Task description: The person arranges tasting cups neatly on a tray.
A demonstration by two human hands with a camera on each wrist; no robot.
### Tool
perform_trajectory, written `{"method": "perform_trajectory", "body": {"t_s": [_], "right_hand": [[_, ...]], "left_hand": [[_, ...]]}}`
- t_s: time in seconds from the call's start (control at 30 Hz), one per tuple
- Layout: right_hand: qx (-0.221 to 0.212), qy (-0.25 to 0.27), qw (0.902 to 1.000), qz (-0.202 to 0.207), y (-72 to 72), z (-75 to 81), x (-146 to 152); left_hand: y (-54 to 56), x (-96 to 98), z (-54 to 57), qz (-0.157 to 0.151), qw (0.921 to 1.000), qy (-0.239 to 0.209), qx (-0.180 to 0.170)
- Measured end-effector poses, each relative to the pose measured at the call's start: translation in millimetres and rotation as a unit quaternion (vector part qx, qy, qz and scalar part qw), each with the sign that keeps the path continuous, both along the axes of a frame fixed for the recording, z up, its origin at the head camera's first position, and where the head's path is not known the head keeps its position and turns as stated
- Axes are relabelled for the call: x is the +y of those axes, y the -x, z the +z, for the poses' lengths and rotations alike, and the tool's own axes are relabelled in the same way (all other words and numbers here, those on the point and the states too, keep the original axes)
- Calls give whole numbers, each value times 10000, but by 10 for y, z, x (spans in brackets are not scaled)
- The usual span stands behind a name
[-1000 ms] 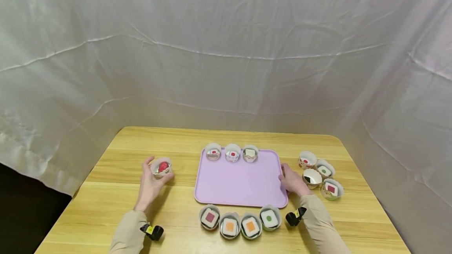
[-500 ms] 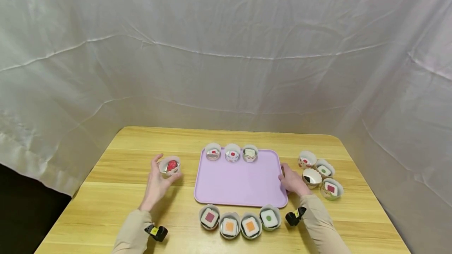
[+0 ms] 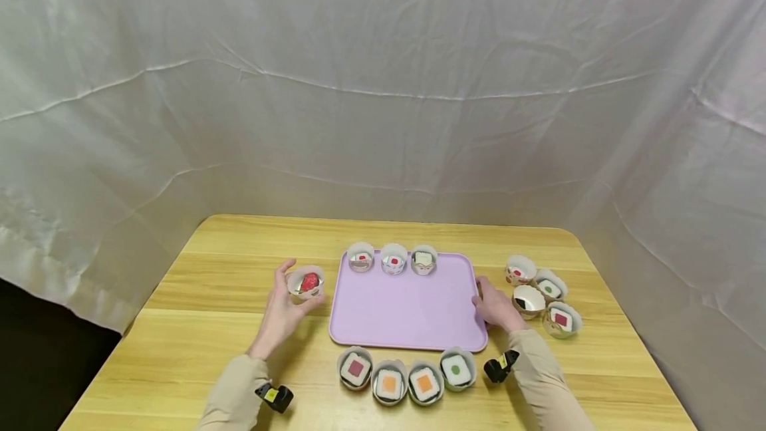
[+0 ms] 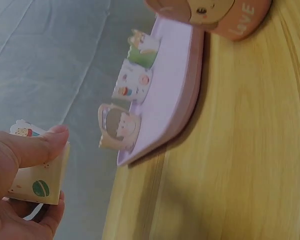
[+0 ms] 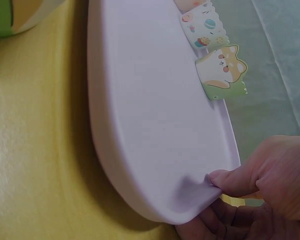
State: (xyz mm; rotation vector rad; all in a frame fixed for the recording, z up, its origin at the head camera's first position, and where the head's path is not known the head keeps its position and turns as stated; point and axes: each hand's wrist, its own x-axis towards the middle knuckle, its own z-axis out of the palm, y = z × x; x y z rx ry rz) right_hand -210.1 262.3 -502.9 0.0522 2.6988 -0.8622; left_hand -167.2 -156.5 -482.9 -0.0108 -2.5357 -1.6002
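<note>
One white-rimmed paper cup (image 3: 296, 278) sits pinched in the left hand (image 3: 284, 318), apart from the left edge of the lilac rectangular tray (image 3: 407, 311). Its red piece (image 3: 309, 282) shows only from the head, its green print (image 4: 41, 188) only at the left wrist. The right hand (image 3: 495, 306) grips the tray's right edge; the right wrist view reveals fingers (image 5: 202, 229) beneath. Three printed paper cups (image 3: 393, 270) line the far edge; lilac floor stretches nearward to the near edge.

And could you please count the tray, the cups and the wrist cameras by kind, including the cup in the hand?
Tray: 1
Cups: 12 (1 in the left hand, 3 at the tray's far edge, 4 by its near side, 4 beside the right hand)
Wrist cameras: 2
Total: 15
</note>
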Motion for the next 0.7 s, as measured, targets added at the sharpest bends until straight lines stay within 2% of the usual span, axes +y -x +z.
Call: {"method": "perform_trajectory", "body": {"t_s": [0.37,0.7], "right_hand": [[60,-11,10000,30,9,-15,10],[79,-64,9999,47,22,-33,19]], "left_hand": [[10,199,2,-314,9995,1,101],[26,416,49,-648,9978,-12,136]]}}
